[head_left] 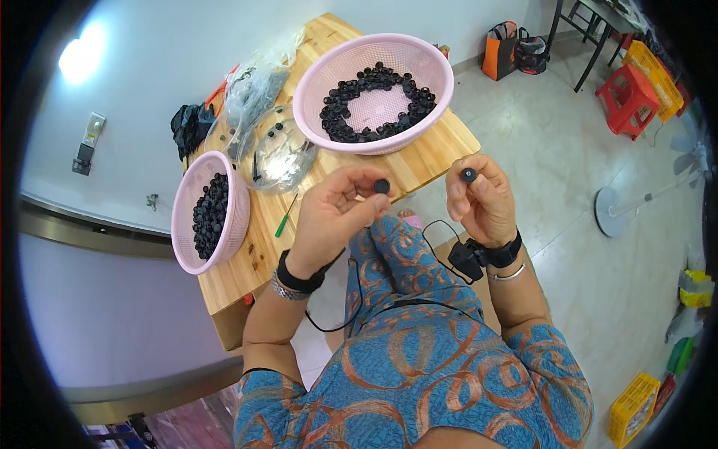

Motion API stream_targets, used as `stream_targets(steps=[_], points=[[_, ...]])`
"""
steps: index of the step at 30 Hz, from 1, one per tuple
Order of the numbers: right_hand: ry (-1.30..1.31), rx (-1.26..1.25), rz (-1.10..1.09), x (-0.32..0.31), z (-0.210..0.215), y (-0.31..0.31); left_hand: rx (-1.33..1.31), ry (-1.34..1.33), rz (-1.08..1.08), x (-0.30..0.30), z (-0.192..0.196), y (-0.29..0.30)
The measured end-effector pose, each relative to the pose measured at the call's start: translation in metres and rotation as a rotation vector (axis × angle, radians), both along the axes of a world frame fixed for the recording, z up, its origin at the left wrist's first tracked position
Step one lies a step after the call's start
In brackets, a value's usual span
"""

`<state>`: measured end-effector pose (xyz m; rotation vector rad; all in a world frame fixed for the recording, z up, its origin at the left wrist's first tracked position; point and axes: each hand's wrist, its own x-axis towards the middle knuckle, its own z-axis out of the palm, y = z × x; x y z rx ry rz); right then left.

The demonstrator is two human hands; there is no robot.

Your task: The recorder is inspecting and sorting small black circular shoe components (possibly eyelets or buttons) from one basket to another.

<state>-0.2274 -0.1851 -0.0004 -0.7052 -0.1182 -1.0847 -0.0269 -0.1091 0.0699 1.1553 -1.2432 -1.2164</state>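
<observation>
My left hand [333,213] pinches a small round black cap [382,186] between thumb and fingers, just past the table's near edge. Off to its right, my right hand [488,206] grips a small round black part [468,175] with a pale dot at its centre. The two pieces are apart. Beyond my hands a large pink basket [307,123] holds many black round parts in a ring round its bare middle. A smaller pink basket [238,224] at the left contains a heap of black pieces.
On the wooden table [258,254] lie a green-handled screwdriver [282,226], a clear round tray [288,161] with a few black bits, and plastic bags [254,93]. A red stool [630,97], a fan [613,209] and a yellow crate [633,408] stand on the floor at right.
</observation>
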Motion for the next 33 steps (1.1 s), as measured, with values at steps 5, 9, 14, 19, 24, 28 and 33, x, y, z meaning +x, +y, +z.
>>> stream_targets(steps=[5, 9, 14, 19, 24, 28, 33], points=[[0.034, -0.075, 0.033, 0.008, -0.003, 0.004, 0.029, 0.16, 0.031, 0.003, -0.029, 0.02], [0.006, -0.043, 0.068, 0.011, -0.001, 0.008, 0.063, 0.172, 0.155, 0.001, -0.038, 0.031], [-0.009, -0.077, 0.066, 0.016, -0.001, 0.01, 0.043, 0.226, 0.173, 0.004, -0.052, 0.041], [-0.006, -0.091, 0.084, 0.018, -0.003, 0.01, 0.025, 0.286, 0.161, 0.004, -0.056, 0.045], [0.0, -0.078, 0.078, 0.02, -0.003, 0.011, 0.033, 0.31, 0.195, 0.005, -0.06, 0.047], [0.032, -0.087, 0.041, 0.022, -0.005, 0.009, 0.057, 0.305, 0.234, 0.01, -0.06, 0.047], [0.302, -0.221, -0.148, 0.029, 0.004, 0.017, -0.084, 0.329, 0.311, 0.006, -0.042, 0.045]])
